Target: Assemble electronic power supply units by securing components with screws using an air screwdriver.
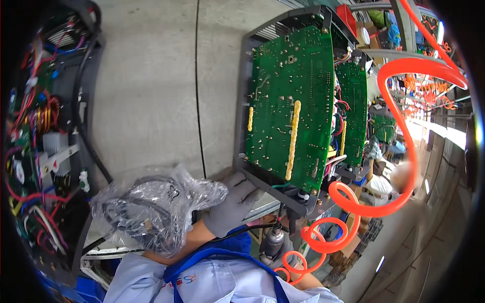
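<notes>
A green circuit board (283,111) with beads of yellowish glue stands in a black housing (243,101) on the grey bench. My left hand (233,199), in a grey glove, has its fingers bent against the housing's near lower edge; the fingertips are partly hidden. A clear plastic bag (146,209) with a coiled black cable inside lies against my left forearm, and its twisted end reaches the glove. Below the housing's near right corner, my gloved right hand (278,256) grips a silver air screwdriver (274,240), its tip end upward near that corner.
An orange coiled air hose (389,209) loops down the right side towards my right hand. At the left stands an opened unit with wires and a copper coil (48,113). More boards (352,111) line up behind the housing. A co-worker (379,182) is farther right.
</notes>
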A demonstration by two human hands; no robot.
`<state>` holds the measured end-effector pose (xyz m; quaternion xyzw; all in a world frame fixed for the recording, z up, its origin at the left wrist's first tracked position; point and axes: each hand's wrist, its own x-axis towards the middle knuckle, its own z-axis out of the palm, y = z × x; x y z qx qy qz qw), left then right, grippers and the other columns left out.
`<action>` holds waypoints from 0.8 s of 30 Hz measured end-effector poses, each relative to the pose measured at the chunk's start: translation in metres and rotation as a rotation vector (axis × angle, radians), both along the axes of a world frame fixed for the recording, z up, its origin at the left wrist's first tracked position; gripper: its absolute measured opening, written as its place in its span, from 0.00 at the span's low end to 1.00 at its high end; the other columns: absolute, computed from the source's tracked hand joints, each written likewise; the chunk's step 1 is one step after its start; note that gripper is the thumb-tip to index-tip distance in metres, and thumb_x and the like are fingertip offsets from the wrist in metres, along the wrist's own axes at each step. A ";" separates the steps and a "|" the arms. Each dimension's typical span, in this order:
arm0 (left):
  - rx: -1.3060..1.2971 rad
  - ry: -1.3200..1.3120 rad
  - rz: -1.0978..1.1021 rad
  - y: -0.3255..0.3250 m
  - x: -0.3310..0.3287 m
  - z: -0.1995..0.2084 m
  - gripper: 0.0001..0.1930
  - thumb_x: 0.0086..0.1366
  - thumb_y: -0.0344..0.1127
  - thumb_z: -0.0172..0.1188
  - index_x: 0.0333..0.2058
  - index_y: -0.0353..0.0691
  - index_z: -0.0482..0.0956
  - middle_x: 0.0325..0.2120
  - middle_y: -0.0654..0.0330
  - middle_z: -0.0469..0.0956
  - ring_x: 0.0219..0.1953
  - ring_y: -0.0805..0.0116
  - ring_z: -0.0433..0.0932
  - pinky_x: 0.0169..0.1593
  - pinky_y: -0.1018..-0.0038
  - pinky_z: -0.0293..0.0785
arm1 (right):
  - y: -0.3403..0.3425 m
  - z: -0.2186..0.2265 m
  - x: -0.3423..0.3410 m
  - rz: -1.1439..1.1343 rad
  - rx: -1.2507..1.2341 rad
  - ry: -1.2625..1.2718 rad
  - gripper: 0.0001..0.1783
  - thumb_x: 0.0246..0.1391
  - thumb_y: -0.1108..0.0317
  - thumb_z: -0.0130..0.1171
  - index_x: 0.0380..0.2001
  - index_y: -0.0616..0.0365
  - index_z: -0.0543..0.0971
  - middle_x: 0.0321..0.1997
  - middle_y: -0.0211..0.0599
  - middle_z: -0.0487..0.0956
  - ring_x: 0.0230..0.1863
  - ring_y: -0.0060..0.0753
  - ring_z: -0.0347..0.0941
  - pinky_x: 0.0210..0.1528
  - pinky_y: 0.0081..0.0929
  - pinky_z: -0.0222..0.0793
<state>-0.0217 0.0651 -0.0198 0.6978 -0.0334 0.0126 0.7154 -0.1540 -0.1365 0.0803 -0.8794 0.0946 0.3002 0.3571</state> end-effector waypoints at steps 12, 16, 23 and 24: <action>-0.176 0.386 -0.163 0.033 0.003 0.023 0.09 0.61 0.32 0.60 0.38 0.34 0.80 0.26 0.65 0.71 0.23 0.78 0.66 0.28 0.76 0.64 | 0.016 -0.009 0.012 -0.051 0.071 0.030 0.33 0.33 0.71 0.67 0.46 0.59 0.66 0.27 0.31 0.76 0.29 0.25 0.74 0.35 0.25 0.70; 0.104 0.564 -0.035 0.043 0.038 0.052 0.19 0.56 0.43 0.67 0.41 0.34 0.80 0.21 0.62 0.72 0.24 0.72 0.70 0.30 0.76 0.68 | 0.007 0.001 0.008 -0.022 0.134 -0.006 0.33 0.33 0.71 0.67 0.47 0.59 0.66 0.27 0.32 0.76 0.29 0.26 0.74 0.35 0.25 0.70; 0.042 0.457 -0.427 0.052 0.062 0.049 0.35 0.56 0.66 0.60 0.39 0.33 0.82 0.25 0.56 0.79 0.29 0.69 0.76 0.35 0.72 0.72 | 0.011 -0.001 0.043 0.047 0.309 -0.118 0.33 0.33 0.71 0.67 0.47 0.59 0.66 0.27 0.32 0.76 0.29 0.26 0.74 0.36 0.26 0.71; 0.063 0.455 -0.417 0.053 0.065 0.046 0.35 0.56 0.66 0.60 0.39 0.33 0.82 0.25 0.56 0.79 0.29 0.69 0.76 0.35 0.72 0.72 | 0.010 0.009 0.034 0.058 0.330 -0.127 0.33 0.33 0.71 0.67 0.47 0.59 0.66 0.27 0.32 0.76 0.29 0.26 0.74 0.36 0.26 0.71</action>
